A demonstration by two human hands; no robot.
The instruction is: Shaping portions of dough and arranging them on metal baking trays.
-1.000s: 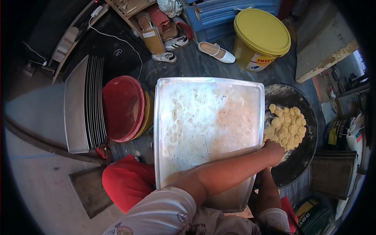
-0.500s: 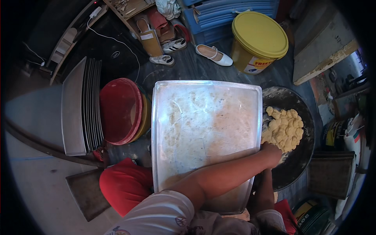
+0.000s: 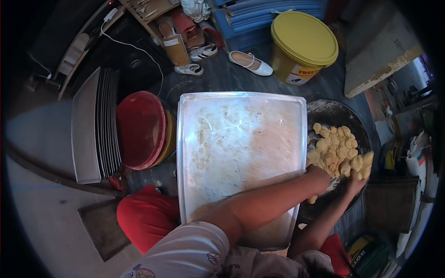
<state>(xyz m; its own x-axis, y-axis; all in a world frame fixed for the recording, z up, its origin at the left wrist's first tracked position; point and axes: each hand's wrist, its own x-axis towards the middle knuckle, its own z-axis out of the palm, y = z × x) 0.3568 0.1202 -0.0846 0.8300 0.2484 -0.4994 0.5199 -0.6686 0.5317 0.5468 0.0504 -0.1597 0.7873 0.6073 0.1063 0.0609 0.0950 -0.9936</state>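
Observation:
A large silver metal tray [image 3: 241, 139] lies in front of me, with faint brown smears on its face. My left forearm crosses the tray's lower right part, and my left hand [image 3: 319, 179] is curled down at the near left edge of the yellowish dough lumps [image 3: 331, 146]. Its fingertips are hidden, so what they grip does not show. On the right side of the black round pan [image 3: 320, 107], my right hand [image 3: 356, 184] holds up a clump of dough [image 3: 361, 166]. One small dough piece [image 3: 312, 199] sits just below my left hand.
To the left stand a row of upright metal trays [image 3: 88, 134] and a red tub [image 3: 139, 129]. A lidded yellow bucket [image 3: 303, 41] and a white shoe [image 3: 252, 64] are at the back. Dark trays [image 3: 389, 204] lean at the right; another dark tray [image 3: 102, 227] lies lower left.
My right hand has come out from beneath my left forearm and moved right and up, lifting a clump of dough from the heap. My left hand has barely moved.

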